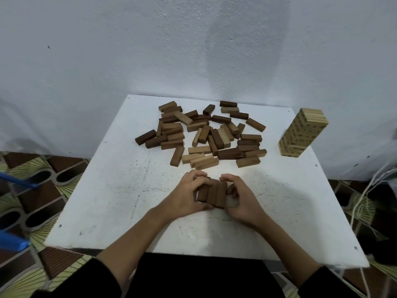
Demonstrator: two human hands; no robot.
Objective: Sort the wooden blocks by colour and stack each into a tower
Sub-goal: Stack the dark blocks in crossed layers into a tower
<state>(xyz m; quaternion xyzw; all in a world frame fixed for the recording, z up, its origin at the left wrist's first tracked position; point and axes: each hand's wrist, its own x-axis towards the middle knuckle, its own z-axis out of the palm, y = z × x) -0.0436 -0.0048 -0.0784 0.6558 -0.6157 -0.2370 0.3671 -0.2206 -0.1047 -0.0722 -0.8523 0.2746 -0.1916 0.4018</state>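
Observation:
Three dark brown blocks (212, 193) lie side by side in a row near the middle of the white table (107, 201). My left hand (187, 194) grips the row from its left side, fingers curled over the far end. My right hand (242, 198) grips it from the right, thumb and fingers curled round the outer block. Behind them a loose pile of dark, mid-brown and light blocks (204, 132) spreads across the far half of the table. A finished tower of pale blocks (303, 132) stands at the table's far right corner.
A white wall rises right behind the table. Patterned floor tiles (32, 190) surround it. Blue plastic pieces (12, 241) lie on the floor to the left, and white cords (365, 194) hang off the right side.

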